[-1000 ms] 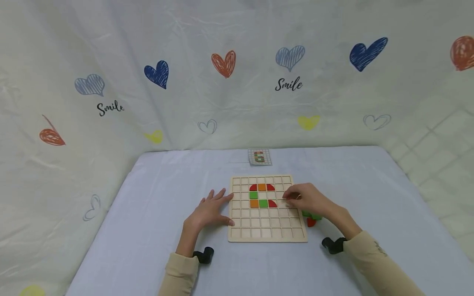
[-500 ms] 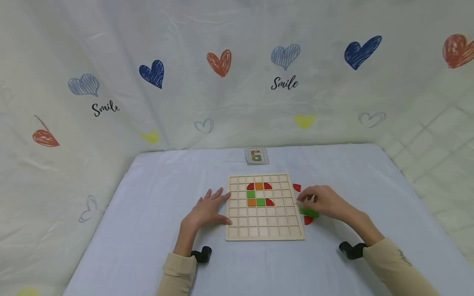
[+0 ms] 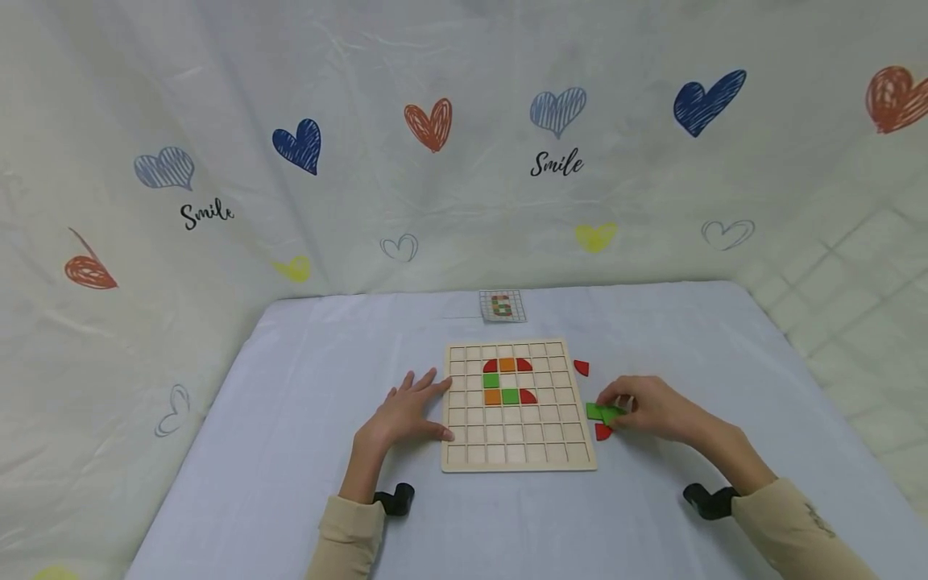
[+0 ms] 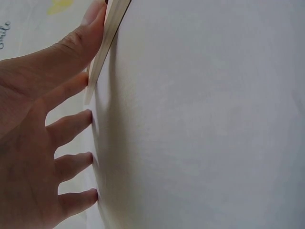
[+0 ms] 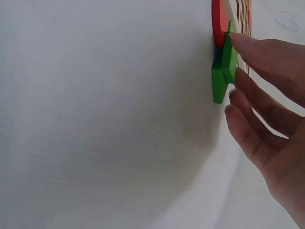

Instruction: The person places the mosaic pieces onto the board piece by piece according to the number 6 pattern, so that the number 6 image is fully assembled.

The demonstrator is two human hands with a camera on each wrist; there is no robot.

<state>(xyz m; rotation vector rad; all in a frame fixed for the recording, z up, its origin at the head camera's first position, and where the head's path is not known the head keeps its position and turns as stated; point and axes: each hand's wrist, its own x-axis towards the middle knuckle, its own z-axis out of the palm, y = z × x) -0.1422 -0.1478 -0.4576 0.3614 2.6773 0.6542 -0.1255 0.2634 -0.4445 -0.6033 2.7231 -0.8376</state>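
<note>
In the head view, our left hand (image 3: 404,411) spreads its fingers, with thumb and index at the left edge of the wooden grid board (image 3: 515,435). Red, orange and green inlaid tiles (image 3: 510,396) fill cells in its far half. To the right, on the bench (image 3: 326,346), our right hand (image 3: 656,411) pinches the upper green tile (image 3: 614,415), which overlaps the lower green tile (image 3: 593,412). The near red tile (image 3: 603,432) lies just beside them, the far red tile (image 3: 582,368) well apart.

In the left wrist view, thumb and index touch the board's edge, the other fingers fanned out. Light steadying should suffice; a hard push could slide the board.

In the right wrist view, thumb and index have the tilted upper tile by opposite edges. We'd best firm that pinch and lift straight up, lest its neighbours get dragged along.
</note>
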